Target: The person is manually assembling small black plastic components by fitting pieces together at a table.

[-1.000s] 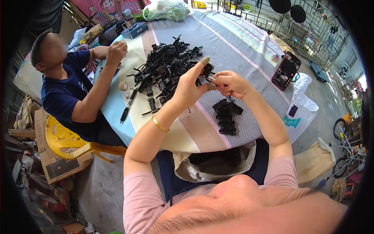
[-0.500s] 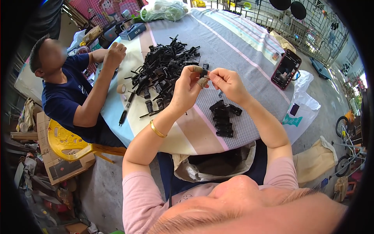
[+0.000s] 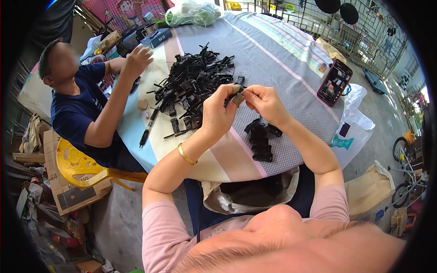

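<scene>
Over the middle of the table, my left hand [image 3: 217, 113] pinches a small black plastic part [image 3: 240, 80], buckle-like in look. Tan wraps cover the tips of its thumb and forefinger. My right hand [image 3: 268, 105] meets it from the right, thumb and forefinger closed at the same part. Fingers hide most of that piece. Beyond my left hand lies a large heap of black plastic parts [image 3: 195, 77], many with thin strips sticking out. A short row of similar black parts [image 3: 260, 144] lies on the cloth below my right hand.
A co-worker [image 3: 82, 95] sits at the left, hands raised over the table edge. On the patterned tablecloth [image 3: 291, 86] are a phone [image 3: 336, 83], a black pen [image 3: 146, 129], a tape roll [image 3: 142, 104] and a blue box [image 3: 156, 37]. An open sack [image 3: 250, 195] is at my lap.
Both my hands have dropped slightly toward me, still together at the black part, and my fingers have shifted around it. The co-worker's near hand has risen a little with its fingers spreading.
</scene>
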Available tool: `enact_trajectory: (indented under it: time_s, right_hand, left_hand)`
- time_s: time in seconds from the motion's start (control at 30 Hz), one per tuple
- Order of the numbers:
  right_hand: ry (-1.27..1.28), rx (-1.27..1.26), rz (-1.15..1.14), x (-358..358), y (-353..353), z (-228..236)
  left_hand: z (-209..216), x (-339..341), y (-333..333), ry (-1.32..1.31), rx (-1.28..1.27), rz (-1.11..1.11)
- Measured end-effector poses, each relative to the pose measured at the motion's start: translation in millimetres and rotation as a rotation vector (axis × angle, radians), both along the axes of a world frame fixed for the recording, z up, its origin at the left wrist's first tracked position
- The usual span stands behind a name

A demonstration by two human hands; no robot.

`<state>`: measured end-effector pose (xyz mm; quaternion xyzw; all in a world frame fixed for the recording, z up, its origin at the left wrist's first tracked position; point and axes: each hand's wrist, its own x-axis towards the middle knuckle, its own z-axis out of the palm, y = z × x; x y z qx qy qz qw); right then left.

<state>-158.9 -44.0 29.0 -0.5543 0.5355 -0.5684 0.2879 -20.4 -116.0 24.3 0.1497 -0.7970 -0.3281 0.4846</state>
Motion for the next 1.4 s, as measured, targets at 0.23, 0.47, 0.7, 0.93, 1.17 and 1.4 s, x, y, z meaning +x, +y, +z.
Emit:
enact_trajectory:
  time_s: [0.23,0.47,0.7,0.93,1.17,1.4]
  right_hand:
    - [0.391,-0.32,-0.067,-8.3,7.9,17.1]
    - [0.151,-0.34,-0.006,-7.6,9.1,13.1]
    - [-0.015,0.004,0.028,-10.0,3.2,7.0]
    - [-0.036,0.0,0.073,-6.4,5.2,9.8]
    - [-0.061,0.048,0.057,1.0,7.3,10.3]
    - [0.07,-0.032,-0.027,7.1,8.9,4.4]
  left_hand:
    - [11.7,5.1,-23.5,0.386,1.097,-0.651]
    - [6.7,5.5,-15.5,0.06,0.9,-0.665]
    - [11.1,2.9,3.9,-0.135,0.537,-0.524]
    - [4.5,3.0,-7.3,0.002,0.601,-0.409]
    - [2.5,2.2,-6.7,0.061,0.59,-0.362]
    - [5.0,3.9,-0.4,-0.017,0.443,-0.234]
